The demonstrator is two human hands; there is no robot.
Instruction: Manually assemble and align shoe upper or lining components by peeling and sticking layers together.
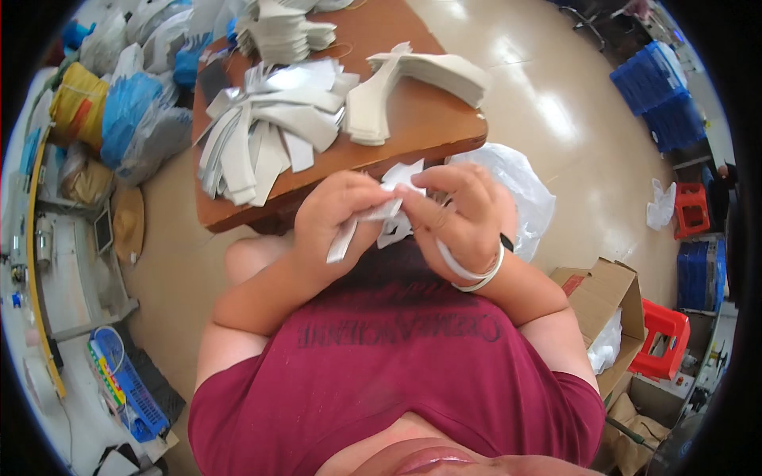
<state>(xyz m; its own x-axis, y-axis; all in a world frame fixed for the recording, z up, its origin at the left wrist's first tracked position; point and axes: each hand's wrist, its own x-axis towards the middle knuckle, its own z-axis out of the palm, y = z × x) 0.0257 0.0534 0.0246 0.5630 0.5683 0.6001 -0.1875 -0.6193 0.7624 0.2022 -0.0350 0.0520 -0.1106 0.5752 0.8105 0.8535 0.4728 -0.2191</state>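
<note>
In front of my chest both hands work on a white strip [343, 242] of thin, flexible material; I cannot tell whether it is cloth or paper. My left hand [327, 213] is closed on it, and the strip's flat end sticks out below the fingers. My right hand [464, 210] pinches the other end between thumb and fingers. Crumpled, torn-looking white bits [405, 173] show between the hands. Just beyond, a fanned heap of curved white strips [274, 119] lies on the brown table [429, 131], beside a neat stack of arched off-white pieces [440, 71].
Another stack of off-white pieces [278, 36] stands farther back. A clear plastic bag [520, 186] hangs by the table's right side. Filled bags [131, 103] crowd the far left. On the right are a cardboard box [607, 293], a red stool [665, 337] and blue crates [655, 87].
</note>
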